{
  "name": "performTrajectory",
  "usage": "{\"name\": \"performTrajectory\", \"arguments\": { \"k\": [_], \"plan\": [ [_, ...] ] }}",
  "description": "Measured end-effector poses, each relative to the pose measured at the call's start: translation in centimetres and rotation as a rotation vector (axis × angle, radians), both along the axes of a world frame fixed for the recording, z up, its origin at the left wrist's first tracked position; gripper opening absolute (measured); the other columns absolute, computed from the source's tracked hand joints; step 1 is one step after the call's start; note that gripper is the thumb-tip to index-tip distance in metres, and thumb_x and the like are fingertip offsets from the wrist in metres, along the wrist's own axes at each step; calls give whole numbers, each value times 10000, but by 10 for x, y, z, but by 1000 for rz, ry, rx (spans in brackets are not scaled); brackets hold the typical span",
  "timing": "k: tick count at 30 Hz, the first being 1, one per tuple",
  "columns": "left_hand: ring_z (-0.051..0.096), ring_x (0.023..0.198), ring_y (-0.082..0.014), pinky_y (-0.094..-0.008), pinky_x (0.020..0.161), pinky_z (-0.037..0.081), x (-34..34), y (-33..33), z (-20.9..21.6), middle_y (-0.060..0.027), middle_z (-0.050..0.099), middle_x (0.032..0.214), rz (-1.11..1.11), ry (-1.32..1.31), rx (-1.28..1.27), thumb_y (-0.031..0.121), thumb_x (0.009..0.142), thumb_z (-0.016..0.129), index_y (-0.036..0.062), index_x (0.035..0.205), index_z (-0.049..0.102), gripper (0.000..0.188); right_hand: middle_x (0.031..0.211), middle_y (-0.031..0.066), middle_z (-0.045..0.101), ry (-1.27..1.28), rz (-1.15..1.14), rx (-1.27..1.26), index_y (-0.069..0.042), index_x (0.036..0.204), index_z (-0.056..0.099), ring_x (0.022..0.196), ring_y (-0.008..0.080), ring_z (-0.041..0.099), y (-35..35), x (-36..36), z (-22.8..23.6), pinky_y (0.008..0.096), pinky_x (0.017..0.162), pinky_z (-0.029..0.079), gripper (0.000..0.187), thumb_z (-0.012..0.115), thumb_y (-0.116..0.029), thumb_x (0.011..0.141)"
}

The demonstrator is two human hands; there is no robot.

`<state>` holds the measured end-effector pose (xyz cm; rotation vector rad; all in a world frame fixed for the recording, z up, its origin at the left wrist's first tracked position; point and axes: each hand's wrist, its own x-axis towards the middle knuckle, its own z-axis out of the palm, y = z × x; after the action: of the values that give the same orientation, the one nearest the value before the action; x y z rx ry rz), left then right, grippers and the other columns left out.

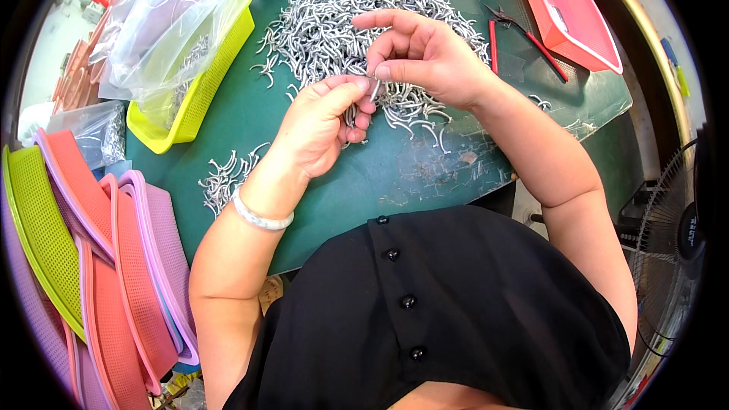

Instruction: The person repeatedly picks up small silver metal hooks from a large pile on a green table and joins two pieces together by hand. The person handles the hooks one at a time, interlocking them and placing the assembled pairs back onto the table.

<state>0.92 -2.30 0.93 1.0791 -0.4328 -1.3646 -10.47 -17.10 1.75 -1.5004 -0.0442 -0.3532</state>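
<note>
Pinching a short, slim, silver-grey curved piece (376,91) of metallic look between the thumb and fingers of the left hand (323,118), a little above the middle of the view, towards twelve o'clock. Showing a smooth, pale, shiny side; standing nearly upright between the hands, with its upper end close by the right fingertips and its lower part against the left fingers. Too small and too covered to make out both tips.

Curling the left hand mostly closed, with more grey in the gap of the palm; cannot tell whether held too or lying beyond. Reaching in from two o'clock with the right hand (437,57) half open, index finger stretched towards ten o'clock, thumb tip and a bent finger nearly meeting at the piece's upper end; cannot tell whether gripping it.

Just beyond the hands, at twelve o'clock, facing a broad, tangled pile of similar silver-grey curved pieces (342,30) on a dark green tabletop (342,197), with a smaller scatter of such pieces (224,182) at nine. Towards ten, a yellow-green perforated plastic basket (235,45) beneath a clear plastic bag (167,30). Between one and two, red-handled pliers (544,55) beside a pink plastic basket (577,19).
</note>
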Motion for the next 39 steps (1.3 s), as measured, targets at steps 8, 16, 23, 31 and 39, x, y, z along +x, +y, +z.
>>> {"name": "performTrajectory", "arguments": {
  "k": [8, 16, 23, 31, 39],
  "plan": [
    [457, 564, -44, -168, 488, 366, -2, 2, 2, 29, 534, 686, -53, -64, -5, 162, 814, 606, 70, 841, 594, 97, 858, 34, 569, -4, 44, 2, 2, 1235, 407, 817, 77, 540, 2, -1, 4, 215, 746, 435, 490, 537, 66, 767],
    [460, 574, -46, -169, 490, 374, 0, 2, -1, 18, 535, 698, -31, -33, -11, 141, 815, 608, 53, 873, 583, 108, 829, 33, 586, 22, -160, -490, -39, 1192, 460, 812, 107, 551, -8, 1, -5, 238, 729, 439, 438, 533, 37, 767],
    [467, 568, -60, -184, 486, 390, 0, 2, -2, 3, 538, 700, -6, 24, -17, 128, 822, 594, 46, 866, 574, 96, 750, 61, 581, 57, -260, -1155, -54, 1095, 531, 757, 234, 520, -7, -1, -6, 336, 703, 439, 412, 566, 22, 691],
    [471, 567, -65, -187, 481, 386, -2, 2, 0, -3, 536, 692, 16, 49, -8, 110, 825, 582, 51, 851, 565, 67, 757, 69, 585, 42, -279, -1225, -42, 1091, 533, 762, 238, 512, -5, 1, -10, 350, 708, 435, 393, 556, 17, 702],
    [481, 578, -69, -184, 475, 380, -3, 2, 0, -8, 547, 694, 37, 27, -2, 103, 824, 580, 58, 847, 563, 53, 812, 86, 596, 34, -254, -1254, -39, 1112, 517, 790, 255, 516, -5, 0, -8, 354, 726, 433, 401, 550, 8, 716]
  ]
}}
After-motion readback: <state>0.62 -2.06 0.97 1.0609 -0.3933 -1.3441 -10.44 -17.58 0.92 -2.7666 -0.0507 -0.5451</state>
